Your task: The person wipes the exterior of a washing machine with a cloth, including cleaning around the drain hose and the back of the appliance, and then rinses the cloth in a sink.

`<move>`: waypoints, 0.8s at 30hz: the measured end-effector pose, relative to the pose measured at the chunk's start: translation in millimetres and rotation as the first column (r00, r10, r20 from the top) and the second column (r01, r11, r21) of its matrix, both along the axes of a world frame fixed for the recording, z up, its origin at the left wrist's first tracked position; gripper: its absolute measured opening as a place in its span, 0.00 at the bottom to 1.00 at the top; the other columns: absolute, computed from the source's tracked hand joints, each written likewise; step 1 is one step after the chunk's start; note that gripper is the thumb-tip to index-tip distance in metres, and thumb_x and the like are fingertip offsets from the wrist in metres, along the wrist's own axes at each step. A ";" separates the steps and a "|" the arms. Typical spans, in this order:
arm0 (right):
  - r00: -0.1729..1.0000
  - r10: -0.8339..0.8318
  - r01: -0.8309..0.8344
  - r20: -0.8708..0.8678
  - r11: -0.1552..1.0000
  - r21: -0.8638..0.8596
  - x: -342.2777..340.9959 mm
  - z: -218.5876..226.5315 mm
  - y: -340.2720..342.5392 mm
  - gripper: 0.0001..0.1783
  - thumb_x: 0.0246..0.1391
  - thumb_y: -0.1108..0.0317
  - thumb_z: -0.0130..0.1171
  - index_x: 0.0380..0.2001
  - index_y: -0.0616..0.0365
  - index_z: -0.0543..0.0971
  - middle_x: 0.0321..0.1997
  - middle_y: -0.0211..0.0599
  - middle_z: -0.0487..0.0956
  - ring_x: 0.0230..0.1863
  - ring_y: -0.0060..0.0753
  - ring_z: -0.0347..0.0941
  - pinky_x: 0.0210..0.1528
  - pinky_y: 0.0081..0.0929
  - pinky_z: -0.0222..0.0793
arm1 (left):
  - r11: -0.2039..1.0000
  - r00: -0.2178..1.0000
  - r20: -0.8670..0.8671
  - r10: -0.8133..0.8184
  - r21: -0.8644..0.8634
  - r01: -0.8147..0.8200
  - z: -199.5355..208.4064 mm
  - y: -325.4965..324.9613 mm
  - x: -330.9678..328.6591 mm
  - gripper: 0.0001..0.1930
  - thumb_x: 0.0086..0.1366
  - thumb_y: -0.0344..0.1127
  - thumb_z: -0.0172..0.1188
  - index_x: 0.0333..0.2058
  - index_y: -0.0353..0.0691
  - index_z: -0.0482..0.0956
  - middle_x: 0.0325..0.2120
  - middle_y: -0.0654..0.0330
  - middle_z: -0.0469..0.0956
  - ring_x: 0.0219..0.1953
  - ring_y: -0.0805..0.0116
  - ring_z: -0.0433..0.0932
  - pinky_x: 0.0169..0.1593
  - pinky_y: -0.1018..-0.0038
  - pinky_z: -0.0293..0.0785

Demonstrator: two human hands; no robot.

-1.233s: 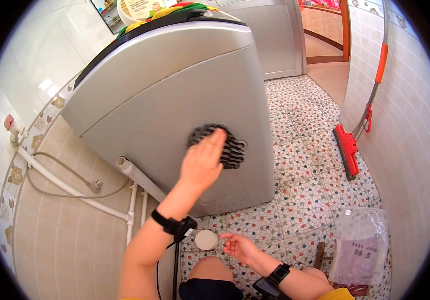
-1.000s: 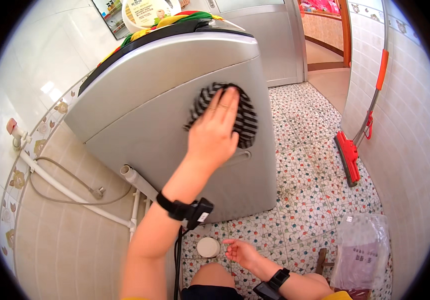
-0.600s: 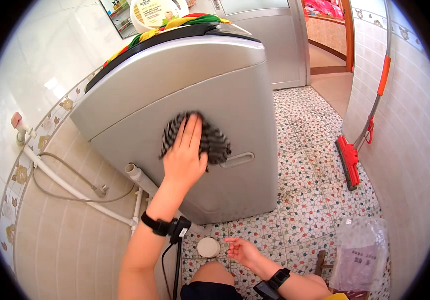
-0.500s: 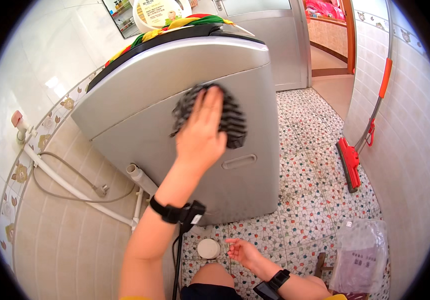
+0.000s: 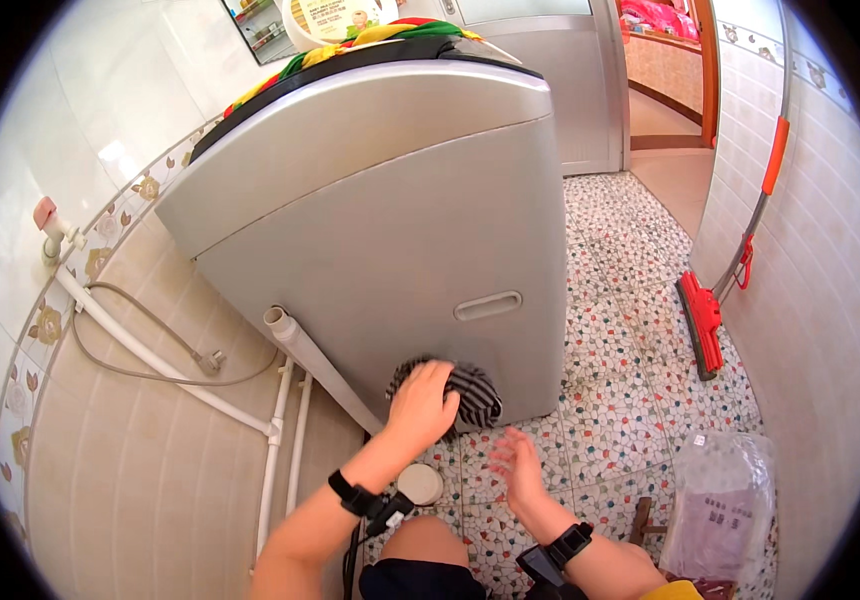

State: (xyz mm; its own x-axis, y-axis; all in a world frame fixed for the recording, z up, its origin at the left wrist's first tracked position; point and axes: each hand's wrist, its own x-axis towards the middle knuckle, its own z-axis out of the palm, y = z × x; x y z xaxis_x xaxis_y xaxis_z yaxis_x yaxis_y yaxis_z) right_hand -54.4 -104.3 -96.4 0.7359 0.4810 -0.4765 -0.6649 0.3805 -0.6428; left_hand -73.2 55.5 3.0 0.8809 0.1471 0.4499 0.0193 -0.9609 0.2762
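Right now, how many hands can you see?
2: the left hand is on the striped cloth, low against the silver machine; the right hand is lower and to the cloth's right. No other hand shows.

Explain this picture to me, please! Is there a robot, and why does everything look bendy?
No robot here: these are a person's own two bare hands. The camera sits on their head and looks down, and its very wide lens makes straight edges bend. The left hand holds a black-and-grey striped cloth low against a big grey machine, perhaps a washing machine. The right hand is close by, its fingers loosely curled, and seems to hold nothing. A red, yellow and green braided cloth lies on top of the machine. On the speckled floor are a small round pale thing and a red mop.
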 end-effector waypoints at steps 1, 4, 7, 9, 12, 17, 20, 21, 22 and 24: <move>0.980 -0.067 0.075 0.188 0.997 -0.035 -2.7 5.4 1.1 0.19 0.55 0.65 0.44 0.51 0.55 0.63 0.44 0.36 0.66 0.43 0.30 0.64 0.45 0.28 0.62 | 0.982 0.982 -0.155 0.104 -0.142 -0.127 -8.2 -5.7 -11.7 0.17 0.51 0.32 0.49 0.40 0.32 0.69 0.36 0.45 0.72 0.39 0.46 0.70 0.44 0.61 0.67; 0.935 -0.109 0.118 0.338 0.993 -0.007 -7.1 13.3 1.1 0.23 0.55 0.65 0.50 0.54 0.52 0.61 0.54 0.36 0.59 0.51 0.32 0.59 0.53 0.29 0.56 | 0.827 0.900 -0.425 0.094 -0.470 -0.309 -52.8 2.1 -32.7 0.18 0.50 0.33 0.52 0.41 0.30 0.71 0.32 0.46 0.75 0.36 0.52 0.75 0.40 0.66 0.69; 0.903 0.107 -0.075 0.416 0.993 -0.093 -9.3 1.5 3.9 0.25 0.56 0.58 0.50 0.55 0.54 0.61 0.55 0.37 0.60 0.51 0.31 0.59 0.52 0.27 0.57 | 0.313 0.892 -0.422 -0.161 -0.879 -0.360 -62.4 -13.2 -43.1 0.17 0.52 0.31 0.54 0.41 0.31 0.71 0.33 0.55 0.76 0.36 0.66 0.76 0.38 0.73 0.71; 0.958 0.130 -0.106 0.254 0.989 -0.107 -6.7 -5.2 5.0 0.26 0.57 0.56 0.48 0.54 0.57 0.61 0.55 0.38 0.61 0.52 0.31 0.59 0.52 0.26 0.57 | 0.078 0.925 -0.339 -0.170 -0.941 -0.331 -46.2 -26.4 -45.4 0.16 0.53 0.30 0.55 0.41 0.31 0.71 0.33 0.58 0.76 0.35 0.70 0.75 0.38 0.76 0.71; 0.984 0.145 -0.133 0.104 0.984 -0.122 -4.1 -1.2 6.6 0.28 0.57 0.53 0.46 0.53 0.62 0.61 0.55 0.40 0.62 0.54 0.32 0.59 0.53 0.27 0.57 | -0.217 0.971 -0.158 -0.179 -0.956 -0.195 -45.3 -29.6 -43.3 0.15 0.57 0.29 0.55 0.43 0.33 0.70 0.36 0.60 0.75 0.36 0.74 0.74 0.39 0.78 0.72; 0.998 0.065 -0.065 0.003 0.998 -0.020 4.0 -5.3 9.3 0.29 0.57 0.51 0.45 0.52 0.64 0.63 0.52 0.40 0.68 0.53 0.33 0.63 0.55 0.28 0.58 | -0.377 0.995 0.102 -0.020 -0.922 0.087 -52.0 -41.8 -37.4 0.17 0.61 0.31 0.53 0.48 0.33 0.66 0.43 0.56 0.72 0.44 0.70 0.72 0.46 0.75 0.69; 0.967 0.140 -0.079 -0.215 0.960 0.268 9.9 -7.6 7.2 0.19 0.58 0.59 0.46 0.46 0.61 0.68 0.48 0.38 0.70 0.49 0.34 0.66 0.50 0.32 0.63 | -0.442 0.990 0.132 0.054 -0.886 0.142 -63.2 -50.1 -41.6 0.17 0.61 0.33 0.52 0.48 0.33 0.65 0.44 0.57 0.70 0.47 0.70 0.70 0.49 0.73 0.67; 0.975 0.100 -0.043 -0.199 0.962 0.270 11.9 -14.8 7.8 0.15 0.58 0.62 0.46 0.43 0.60 0.68 0.46 0.38 0.71 0.47 0.34 0.67 0.48 0.32 0.65 | -0.330 0.992 0.087 0.089 -0.937 0.112 -71.7 -51.1 -45.0 0.17 0.62 0.34 0.52 0.47 0.34 0.66 0.43 0.58 0.70 0.45 0.70 0.70 0.48 0.74 0.67; 0.982 0.055 -0.004 -0.179 0.962 0.272 15.0 -19.3 6.8 0.11 0.57 0.65 0.46 0.40 0.59 0.69 0.43 0.38 0.72 0.45 0.34 0.68 0.46 0.33 0.66 | -0.217 0.991 0.048 0.125 -0.973 0.075 -81.4 -52.4 -47.8 0.16 0.62 0.35 0.52 0.46 0.34 0.66 0.42 0.59 0.71 0.43 0.70 0.71 0.47 0.74 0.67; 0.984 0.016 0.038 -0.178 0.955 0.294 18.6 -24.1 4.9 0.08 0.56 0.71 0.46 0.39 0.58 0.67 0.41 0.37 0.72 0.43 0.34 0.69 0.44 0.33 0.68 | -0.203 0.989 0.018 0.148 -0.978 0.049 -107.5 -54.6 -56.5 0.18 0.62 0.38 0.52 0.47 0.36 0.64 0.42 0.60 0.69 0.44 0.71 0.69 0.48 0.73 0.65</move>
State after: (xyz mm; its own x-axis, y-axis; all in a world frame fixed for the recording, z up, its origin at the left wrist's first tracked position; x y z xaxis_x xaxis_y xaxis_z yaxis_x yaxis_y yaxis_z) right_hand -35.8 -99.4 -120.5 0.6588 0.6123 -0.4371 -0.7523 0.5430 -0.3730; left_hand -129.7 0.9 -104.5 0.8146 0.5361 -0.2212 -0.0665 0.4652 0.8827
